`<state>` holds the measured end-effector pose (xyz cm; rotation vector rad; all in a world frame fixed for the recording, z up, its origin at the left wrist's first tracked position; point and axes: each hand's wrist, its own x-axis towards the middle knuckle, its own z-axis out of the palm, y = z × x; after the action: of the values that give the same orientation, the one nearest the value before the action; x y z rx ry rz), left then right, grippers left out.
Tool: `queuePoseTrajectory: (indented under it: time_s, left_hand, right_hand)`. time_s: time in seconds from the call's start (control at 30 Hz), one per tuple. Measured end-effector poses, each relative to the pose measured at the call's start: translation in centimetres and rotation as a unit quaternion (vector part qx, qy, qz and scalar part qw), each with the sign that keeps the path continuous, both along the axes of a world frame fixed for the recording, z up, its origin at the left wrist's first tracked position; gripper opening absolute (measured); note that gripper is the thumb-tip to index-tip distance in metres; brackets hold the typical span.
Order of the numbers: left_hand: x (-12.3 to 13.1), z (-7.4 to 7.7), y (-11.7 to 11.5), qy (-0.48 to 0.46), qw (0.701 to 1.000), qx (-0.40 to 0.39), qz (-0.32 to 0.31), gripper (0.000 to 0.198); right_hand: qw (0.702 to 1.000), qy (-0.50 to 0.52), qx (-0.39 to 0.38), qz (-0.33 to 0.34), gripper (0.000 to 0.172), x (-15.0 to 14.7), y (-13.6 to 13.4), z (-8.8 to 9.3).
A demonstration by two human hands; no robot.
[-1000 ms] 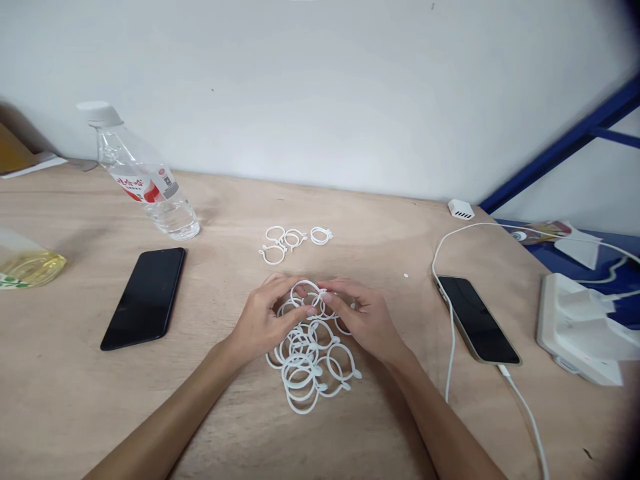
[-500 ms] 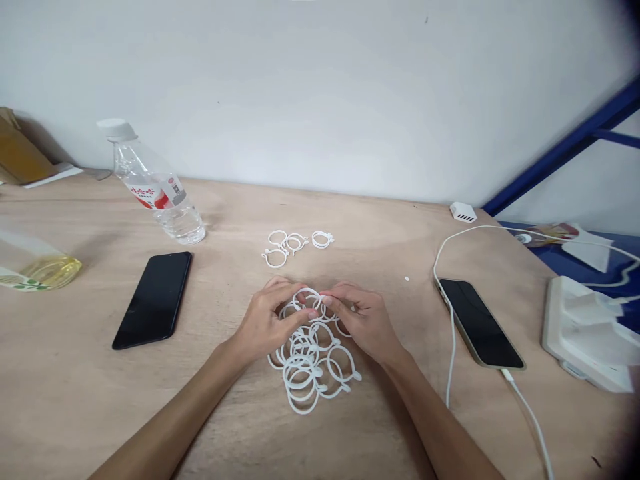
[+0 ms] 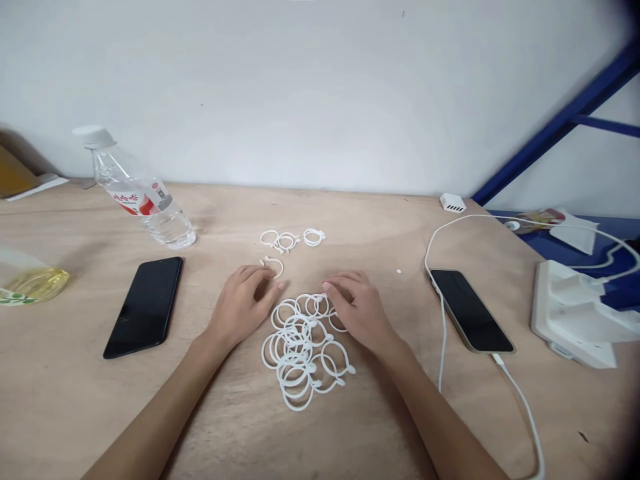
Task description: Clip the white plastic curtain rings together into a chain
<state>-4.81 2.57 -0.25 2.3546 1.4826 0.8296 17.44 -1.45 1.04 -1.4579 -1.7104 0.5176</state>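
White plastic curtain rings [image 3: 295,363] with small eyelets lie in an overlapping pile on the wooden table [image 3: 225,420]. My left hand [image 3: 243,300] is at the pile's upper left, thumb and fingers apart. Its fingertips touch or overlap a single ring [image 3: 281,273] that lies just beyond the pile. My right hand [image 3: 363,307] rests at the pile's upper right edge, fingers loosely bent and thumb apart, partly covering one ring. Farther back lie several more rings [image 3: 270,232], with overlapping rings [image 3: 313,237] to their right.
A tilted-looking water bottle [image 3: 145,193] and a black phone [image 3: 145,307] are on the left, beside a clear container of yellow liquid [image 3: 43,287]. On the right lie a charging phone [image 3: 473,310], its white cable [image 3: 525,407], a power strip [image 3: 575,320] and a white adapter [image 3: 453,203].
Both hands have released the ring they held between them over the pile. My left hand moved left and outward to a single ring, now apart from the far group. The view has shifted slightly.
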Motion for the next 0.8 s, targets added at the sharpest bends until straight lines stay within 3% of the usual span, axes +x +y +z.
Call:
queuePoseTrajectory:
  time_s: [0.07,0.23,0.33,0.47,0.6,0.8]
  left_hand:
    - [0.0,0.0,-0.1,-0.037,0.999,-0.003,0.002,0.027]
    - [-0.1,0.0,-0.2,-0.074,0.997,0.012,-0.008,0.02]
    - [0.1,0.3,-0.5,-0.093,0.994,0.042,-0.032,0.009]
    - [0.8,1.1,-1.2,-0.124,0.984,0.063,-0.111,0.017]
    - [1.4,1.6,-2.0,-0.145,0.975,0.066,-0.158,0.019]
    - [1.7,2.3,-2.7,-0.167,0.969,0.031,-0.178,0.017]
  right_hand:
    - [0.999,-0.017,-0.036,0.004,0.019,-0.2,-0.1,-0.1]
    - [0.99,0.015,-0.091,0.104,0.022,-1.3,-0.6,0.3]
    - [0.996,0.017,-0.053,0.065,0.023,-1.4,-0.5,0.1]
    - [0.998,0.05,-0.046,0.021,0.025,-1.2,-0.4,-0.3]
    - [0.991,0.1,-0.059,0.06,0.031,-1.4,-0.5,-0.4]
    - [0.99,0.128,-0.025,0.061,0.017,-1.7,-0.5,-0.1]
